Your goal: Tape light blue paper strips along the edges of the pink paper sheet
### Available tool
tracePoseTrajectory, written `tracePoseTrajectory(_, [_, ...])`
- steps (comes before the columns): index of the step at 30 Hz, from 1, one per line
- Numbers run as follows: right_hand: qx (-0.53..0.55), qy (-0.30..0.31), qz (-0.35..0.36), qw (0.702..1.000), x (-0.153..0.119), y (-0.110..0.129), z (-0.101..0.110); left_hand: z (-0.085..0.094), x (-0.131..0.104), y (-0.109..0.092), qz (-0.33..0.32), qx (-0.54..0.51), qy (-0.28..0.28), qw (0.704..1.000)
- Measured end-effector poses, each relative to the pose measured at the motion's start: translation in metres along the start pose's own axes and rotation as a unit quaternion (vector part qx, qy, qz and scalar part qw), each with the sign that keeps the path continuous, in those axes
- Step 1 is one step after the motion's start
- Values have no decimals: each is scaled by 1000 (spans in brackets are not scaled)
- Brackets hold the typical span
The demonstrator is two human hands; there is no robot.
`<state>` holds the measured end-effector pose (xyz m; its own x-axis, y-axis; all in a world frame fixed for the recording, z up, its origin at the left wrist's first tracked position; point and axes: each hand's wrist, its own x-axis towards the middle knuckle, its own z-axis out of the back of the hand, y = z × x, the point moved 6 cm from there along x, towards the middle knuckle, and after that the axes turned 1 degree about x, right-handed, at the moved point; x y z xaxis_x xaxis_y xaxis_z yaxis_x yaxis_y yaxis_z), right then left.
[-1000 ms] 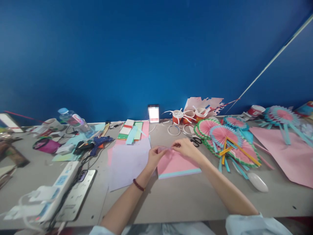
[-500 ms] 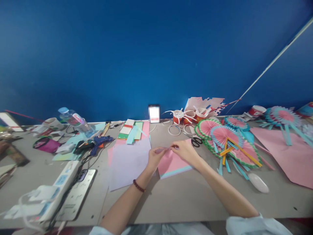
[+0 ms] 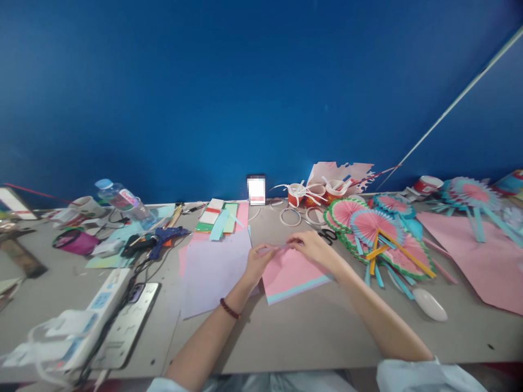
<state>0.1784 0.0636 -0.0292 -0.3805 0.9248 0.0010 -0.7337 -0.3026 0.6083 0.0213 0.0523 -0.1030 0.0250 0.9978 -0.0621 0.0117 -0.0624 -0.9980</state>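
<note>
A pink sheet of paper [image 3: 296,272] with a light blue strip along its near edge lies in front of me. My left hand [image 3: 260,260] pinches its far left edge between thumb and fingers. Close beside it, my right hand [image 3: 308,247] grips the same far edge, which looks raised or folded over between the fingertips. The exact shape of the fold is hidden by my fingers. Left of my hands lies a lilac sheet [image 3: 216,277], partly over pink paper. Black-handled scissors [image 3: 328,236] rest just beyond my right hand.
Finished paper fans [image 3: 378,228] and a white computer mouse [image 3: 430,305] are to the right. Paper cups [image 3: 296,194] and tape rings [image 3: 290,216] stand at the back. On the left are a power strip [image 3: 98,310], a phone [image 3: 128,326], a glue gun [image 3: 167,239] and a bottle [image 3: 126,201].
My hands have drawn slightly apart along the pink sheet's far edge, the right one shifting a little right. More of the sheet's near edge with the blue strip shows.
</note>
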Motion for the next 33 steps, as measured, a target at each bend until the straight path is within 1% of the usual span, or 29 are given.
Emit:
tracePoseTrajectory(6, [2,-2,13,1000,0,-1,3,0,-1,-3,10,-13,20,1000])
tracePoseTrajectory(14, [0,-2,11,1000,2,-5,1,1,2,4,34,-26,32,999])
tracePoseTrajectory(19, [0,-5,0,1000,3,-12,-2,2,3,6,26,-21,31,999])
tracePoseTrajectory(22, [-8,-9,-7,1000,3,-13,-2,1,3,6,9,-5,36,999])
tracePoseTrajectory(28, [-21,-17,-16,1000,2,-12,-1,2,2,-8,-36,40,41,998])
tracePoseTrajectory(33, [-21,-32,-26,999,-1,-7,3,11,8,-28,-54,75,63,994])
